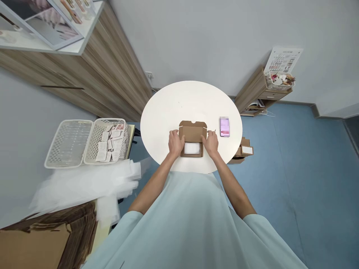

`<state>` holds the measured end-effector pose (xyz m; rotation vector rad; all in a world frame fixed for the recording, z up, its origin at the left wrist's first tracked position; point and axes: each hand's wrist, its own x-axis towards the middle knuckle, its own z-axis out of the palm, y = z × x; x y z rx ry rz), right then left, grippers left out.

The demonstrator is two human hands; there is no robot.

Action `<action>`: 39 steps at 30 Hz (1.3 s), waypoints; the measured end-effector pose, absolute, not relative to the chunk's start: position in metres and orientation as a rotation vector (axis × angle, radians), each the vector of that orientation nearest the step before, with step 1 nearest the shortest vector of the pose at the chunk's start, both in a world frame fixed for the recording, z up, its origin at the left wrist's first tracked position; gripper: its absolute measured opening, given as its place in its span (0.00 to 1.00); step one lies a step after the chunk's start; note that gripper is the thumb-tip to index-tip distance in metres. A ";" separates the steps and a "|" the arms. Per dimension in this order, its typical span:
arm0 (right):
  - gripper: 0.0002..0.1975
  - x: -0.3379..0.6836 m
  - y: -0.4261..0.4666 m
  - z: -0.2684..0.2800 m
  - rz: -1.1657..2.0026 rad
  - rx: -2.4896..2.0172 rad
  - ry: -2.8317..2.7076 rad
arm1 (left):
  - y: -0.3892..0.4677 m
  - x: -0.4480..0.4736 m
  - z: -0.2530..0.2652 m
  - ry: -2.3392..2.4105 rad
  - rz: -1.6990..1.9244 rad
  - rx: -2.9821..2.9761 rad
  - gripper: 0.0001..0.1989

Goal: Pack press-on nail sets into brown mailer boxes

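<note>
The box [193, 155] seems light, creasable; best held by lid [193, 133] sides, where left hand [175, 143] and right hand [211, 143] clamp fingers.

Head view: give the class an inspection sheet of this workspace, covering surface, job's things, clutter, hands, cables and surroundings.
Surface: rounded white table with a few tiny dark specks.
Job's things: open brown box, lid raised; white item inside, its nature unclear.
Clutter: phone with lit screen, right of the box.
Hands: left hand and right hand at the lid's two sides.
Cables: pale cord beside the small cabinet.
Surroundings: white basket of packets, pale sheets and stacked cardboard at left; blue floor at right.
</note>
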<state>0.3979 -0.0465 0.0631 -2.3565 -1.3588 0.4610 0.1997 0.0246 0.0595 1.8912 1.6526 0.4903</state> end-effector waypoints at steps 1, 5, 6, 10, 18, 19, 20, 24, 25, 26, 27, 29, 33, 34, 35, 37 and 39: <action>0.26 0.406 -0.044 0.062 0.509 -2.312 -1.296 | 0.034 0.197 0.059 1.635 0.543 1.798 0.28; 0.31 0.422 -0.034 0.053 0.833 -2.185 -1.099 | 0.058 0.194 0.060 1.520 0.518 1.403 0.39; 0.31 0.422 -0.033 0.051 0.880 -2.153 -1.074 | 0.060 0.194 0.061 1.486 0.515 1.355 0.40; 0.31 0.418 -0.029 0.052 0.932 -2.016 -1.033 | 0.058 0.194 0.065 1.398 0.546 1.323 0.42; 0.38 0.421 -0.033 0.064 0.842 -1.877 -1.086 | 0.057 0.194 0.066 1.297 0.646 1.367 0.43; 0.38 0.421 -0.036 0.064 0.833 -1.861 -1.109 | 0.055 0.193 0.065 1.288 0.667 1.373 0.43; 0.37 0.420 -0.040 0.063 0.827 -1.849 -1.131 | 0.052 0.192 0.063 1.279 0.687 1.380 0.42; 0.35 0.417 -0.064 0.056 0.807 -1.821 -1.204 | 0.032 0.184 0.049 1.228 0.724 1.432 0.42; 0.35 0.415 -0.071 0.055 0.804 -1.816 -1.225 | 0.026 0.181 0.045 1.217 0.724 1.454 0.42; 0.35 0.412 -0.079 0.053 0.801 -1.815 -1.248 | 0.019 0.178 0.040 1.210 0.722 1.480 0.42; 0.35 0.409 -0.086 0.052 0.799 -1.817 -1.271 | 0.012 0.176 0.035 1.209 0.719 1.509 0.42; 0.35 0.401 -0.100 0.050 0.793 -1.829 -1.320 | -0.002 0.170 0.026 1.213 0.708 1.565 0.41; 0.33 0.385 -0.122 0.046 0.784 -1.841 -1.429 | -0.023 0.161 0.014 1.203 0.658 1.689 0.38; 0.32 0.382 -0.127 0.044 0.774 -1.850 -1.451 | -0.027 0.159 0.013 1.202 0.643 1.735 0.37; 0.33 0.379 -0.131 0.041 0.755 -1.866 -1.467 | -0.031 0.156 0.012 1.206 0.634 1.785 0.37; 0.34 0.376 -0.138 0.036 0.702 -1.917 -1.484 | -0.037 0.151 0.011 1.233 0.634 1.880 0.36; 0.35 0.373 -0.143 0.032 0.656 -1.984 -1.483 | -0.042 0.145 0.010 1.265 0.652 1.943 0.34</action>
